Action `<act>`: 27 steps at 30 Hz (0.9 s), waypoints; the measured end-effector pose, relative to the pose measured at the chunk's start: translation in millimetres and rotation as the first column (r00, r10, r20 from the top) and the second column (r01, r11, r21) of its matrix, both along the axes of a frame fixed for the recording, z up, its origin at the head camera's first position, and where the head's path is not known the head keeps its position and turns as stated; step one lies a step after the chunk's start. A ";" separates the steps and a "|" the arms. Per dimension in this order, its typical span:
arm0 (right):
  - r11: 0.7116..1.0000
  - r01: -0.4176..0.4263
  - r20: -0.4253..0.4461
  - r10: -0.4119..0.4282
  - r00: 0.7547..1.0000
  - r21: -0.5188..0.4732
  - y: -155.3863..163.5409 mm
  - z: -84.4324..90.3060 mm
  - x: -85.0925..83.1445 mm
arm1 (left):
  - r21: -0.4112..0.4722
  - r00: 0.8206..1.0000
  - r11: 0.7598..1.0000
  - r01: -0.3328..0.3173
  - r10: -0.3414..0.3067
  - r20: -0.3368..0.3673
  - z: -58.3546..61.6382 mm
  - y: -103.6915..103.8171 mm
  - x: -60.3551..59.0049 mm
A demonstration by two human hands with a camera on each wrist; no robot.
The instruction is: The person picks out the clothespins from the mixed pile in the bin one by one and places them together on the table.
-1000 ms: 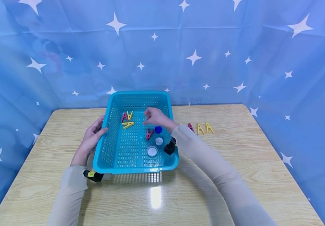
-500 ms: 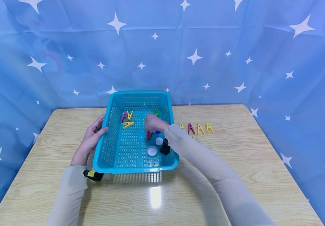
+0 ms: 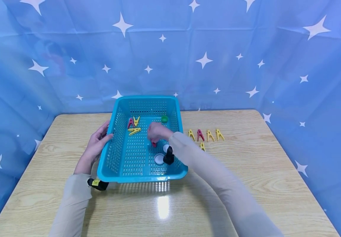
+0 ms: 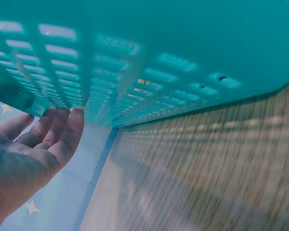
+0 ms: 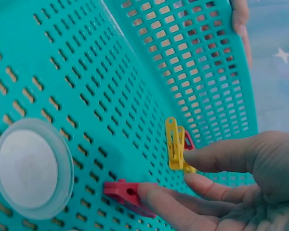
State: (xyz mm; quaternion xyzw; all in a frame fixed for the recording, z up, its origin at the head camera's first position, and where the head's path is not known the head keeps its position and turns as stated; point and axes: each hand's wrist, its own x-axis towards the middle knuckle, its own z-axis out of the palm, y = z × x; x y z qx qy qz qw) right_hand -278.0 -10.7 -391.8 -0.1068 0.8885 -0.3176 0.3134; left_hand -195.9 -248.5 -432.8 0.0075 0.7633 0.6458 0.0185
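My left hand (image 3: 95, 146) grips the left rim of a turquoise perforated plastic basket (image 3: 146, 179), thumb over the edge and fingers against the outer wall. Inside the basket, my right hand (image 3: 157, 131) points down over a red clothespin (image 5: 127, 192). In the right wrist view a fingertip touches this clothespin, while thumb and index finger stand apart. Beside it lie two white bottle caps (image 3: 159, 159), the upper one partly behind the wrist camera. A green cap (image 3: 164, 119) sits near the back right. At the left are two yellow clothespins (image 3: 134, 131) and a red one (image 3: 130, 123).
Right of the basket, several yellow clothespins (image 3: 210, 135) and a red clothespin (image 3: 200, 135) lie on the wooden table (image 3: 262, 164). A blue star-patterned cloth (image 3: 170, 59) hangs behind the table and along its sides.
My right hand has come down and forward toward me onto the red clothespin, which has shifted slightly left. The green cap has come into sight; the blue cap is now hidden. My left hand stays put.
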 end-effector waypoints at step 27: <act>0.986 -0.128 -0.164 0.110 0.980 -0.103 -13.5 -21.1 -12.1 | -0.034 1.000 0.999 -0.008 0.008 -0.002 -1.3 0.4 2.0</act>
